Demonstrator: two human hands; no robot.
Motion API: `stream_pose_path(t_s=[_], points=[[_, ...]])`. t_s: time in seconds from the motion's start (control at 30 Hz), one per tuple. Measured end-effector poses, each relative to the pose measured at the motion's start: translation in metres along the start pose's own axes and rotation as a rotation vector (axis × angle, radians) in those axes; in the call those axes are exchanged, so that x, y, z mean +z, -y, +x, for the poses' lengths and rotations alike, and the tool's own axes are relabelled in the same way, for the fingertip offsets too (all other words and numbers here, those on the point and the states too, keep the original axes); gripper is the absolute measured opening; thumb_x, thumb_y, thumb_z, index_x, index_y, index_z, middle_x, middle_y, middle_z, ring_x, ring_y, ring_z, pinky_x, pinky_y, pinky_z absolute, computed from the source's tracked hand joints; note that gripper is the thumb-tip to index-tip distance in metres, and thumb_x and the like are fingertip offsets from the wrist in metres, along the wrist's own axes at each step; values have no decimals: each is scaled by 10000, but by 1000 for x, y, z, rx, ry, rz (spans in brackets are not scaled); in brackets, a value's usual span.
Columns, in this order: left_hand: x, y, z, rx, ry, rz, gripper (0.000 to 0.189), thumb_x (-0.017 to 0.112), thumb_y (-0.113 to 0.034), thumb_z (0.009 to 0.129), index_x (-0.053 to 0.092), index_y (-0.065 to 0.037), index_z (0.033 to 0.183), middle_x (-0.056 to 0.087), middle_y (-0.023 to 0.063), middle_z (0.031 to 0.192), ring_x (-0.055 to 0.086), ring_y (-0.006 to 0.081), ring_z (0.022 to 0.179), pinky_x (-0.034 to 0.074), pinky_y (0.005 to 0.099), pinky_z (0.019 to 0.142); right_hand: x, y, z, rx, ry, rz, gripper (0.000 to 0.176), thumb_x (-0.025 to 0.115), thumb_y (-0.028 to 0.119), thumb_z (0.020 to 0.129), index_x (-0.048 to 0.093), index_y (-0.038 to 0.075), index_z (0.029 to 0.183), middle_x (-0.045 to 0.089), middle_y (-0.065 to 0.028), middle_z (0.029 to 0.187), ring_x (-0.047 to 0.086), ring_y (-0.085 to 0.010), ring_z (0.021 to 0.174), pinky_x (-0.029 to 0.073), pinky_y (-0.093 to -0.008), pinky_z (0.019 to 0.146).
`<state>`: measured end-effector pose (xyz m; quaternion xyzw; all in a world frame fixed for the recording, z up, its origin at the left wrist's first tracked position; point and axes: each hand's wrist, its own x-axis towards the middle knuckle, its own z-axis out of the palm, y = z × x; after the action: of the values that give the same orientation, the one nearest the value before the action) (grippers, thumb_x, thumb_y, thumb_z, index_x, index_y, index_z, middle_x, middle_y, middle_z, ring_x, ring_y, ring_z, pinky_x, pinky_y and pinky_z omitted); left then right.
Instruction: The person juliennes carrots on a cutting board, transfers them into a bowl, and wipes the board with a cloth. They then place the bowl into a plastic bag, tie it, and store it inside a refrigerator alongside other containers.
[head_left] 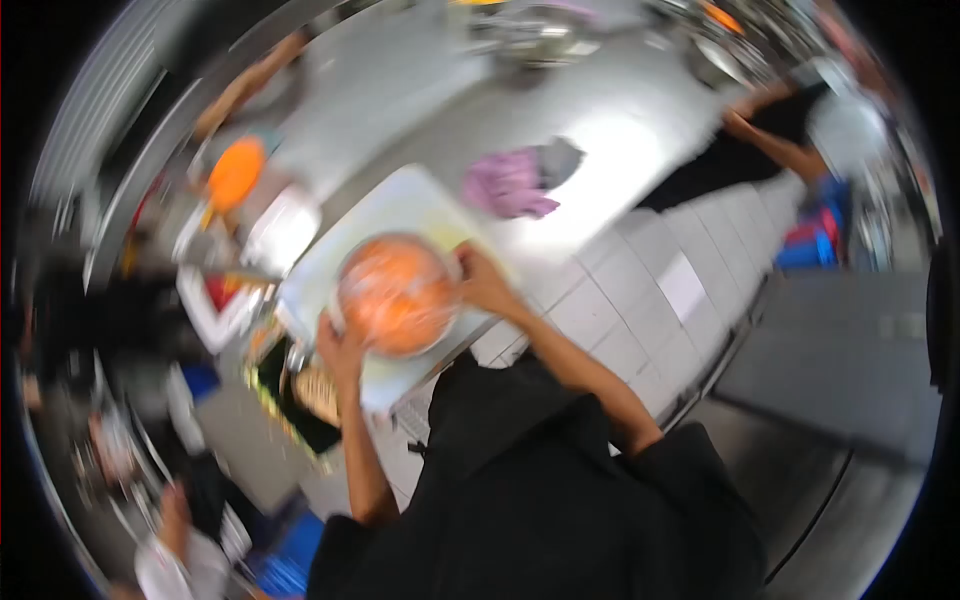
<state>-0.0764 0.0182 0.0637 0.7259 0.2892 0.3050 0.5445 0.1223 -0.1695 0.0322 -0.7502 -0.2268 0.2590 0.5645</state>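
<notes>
A round bowl of orange food, with a glossy, clear film-like sheen over the top, is above the white cutting board. My left hand grips its near left rim, fingers closed at the edge. On the opposite side my right hand closes on the right rim. The picture is smeared by motion, so the pieces inside the bowl show only as orange patches. Just beyond the board lies a crumpled purple cloth with a grey cloth against it.
White containers and an orange round item stand left of the board. A metal bowl is on the far steel counter. One person's arms show at the right, another person's arm at the upper left. Tiled floor lies right.
</notes>
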Motion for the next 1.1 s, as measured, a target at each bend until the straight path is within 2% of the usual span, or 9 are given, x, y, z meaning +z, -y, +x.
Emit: stream_pose_path(t_s=[0.07, 0.13, 0.33, 0.43, 0.5, 0.57, 0.83, 0.97, 1.1], points=[[-3, -9, 0, -113, 131, -4, 218, 667, -100, 875, 455, -59, 897, 464, -12, 812, 455, 83, 729, 423, 238, 577, -1, -1, -14, -10, -111, -2, 504, 844, 330, 600, 552, 52, 903, 551, -29, 814, 504, -158, 762, 434, -348, 645], [3, -4, 7, 58, 255, 55, 265, 646, -100, 885, 388, -92, 822, 368, -28, 767, 383, 73, 727, 351, 213, 592, -23, -3, -37, 64, -105, 87, 253, 698, 166, 639, 517, 41, 763, 512, -42, 696, 489, -140, 688, 415, -347, 583], [127, -74, -29, -120, 498, 117, 319, 631, -15, 872, 350, -87, 741, 330, -36, 730, 338, 88, 690, 333, 228, 627, -137, 18, -164, 212, -325, 338, 306, 687, 169, 731, 406, 66, 669, 354, 8, 623, 347, -105, 612, 305, -337, 504], [229, -60, -79, -159, 692, -113, 127, 631, -77, 894, 507, -65, 871, 492, 6, 833, 481, 128, 766, 431, 274, 727, -216, 9, -238, 217, -550, 183, 357, 688, 239, 757, 396, 54, 671, 349, 0, 623, 345, -109, 614, 304, -344, 505], [292, -67, -120, -635, 932, -375, 322, 598, -236, 943, 556, -43, 1198, 589, 92, 1145, 588, 211, 1011, 482, 362, 894, -263, 3, -293, 217, -648, 103, 443, 682, 348, 823, 392, 48, 675, 356, -3, 624, 351, -112, 611, 307, -345, 506], [352, -65, -151, -831, 1257, -529, 572, 529, -378, 969, 411, -42, 1417, 487, 150, 1390, 521, 280, 1237, 432, 436, 1040, -302, -3, -337, 63, -820, 69, 464, 672, 360, 855, 376, 57, 666, 339, 7, 610, 337, -111, 606, 308, -337, 505], [543, -105, -282, -945, 1700, -328, 705, 552, -293, 831, 338, 14, 1428, 508, 221, 1355, 553, 357, 1197, 451, 478, 1038, -411, -53, -476, 371, -1186, -27, 434, 703, 265, 848, 348, 102, 659, 334, 44, 619, 323, -78, 589, 285, -272, 501], [620, -128, -323, -998, 1765, -248, 723, 517, -270, 790, 337, 23, 1426, 509, 244, 1342, 563, 377, 1178, 456, 482, 1035, -481, -90, -538, 285, -1032, 152, 337, 715, 277, 854, 466, 92, 723, 449, 36, 660, 427, -77, 613, 364, -265, 529], [703, -134, -353, -1106, 1801, -162, 672, 487, -211, 778, 384, 58, 1385, 550, 235, 1288, 590, 344, 1132, 479, 452, 998, -599, -113, -613, 756, -1144, -537, 351, 772, 306, 795, 631, 75, 1020, 662, -90, 942, 637, -218, 921, 509, -357, 789]])
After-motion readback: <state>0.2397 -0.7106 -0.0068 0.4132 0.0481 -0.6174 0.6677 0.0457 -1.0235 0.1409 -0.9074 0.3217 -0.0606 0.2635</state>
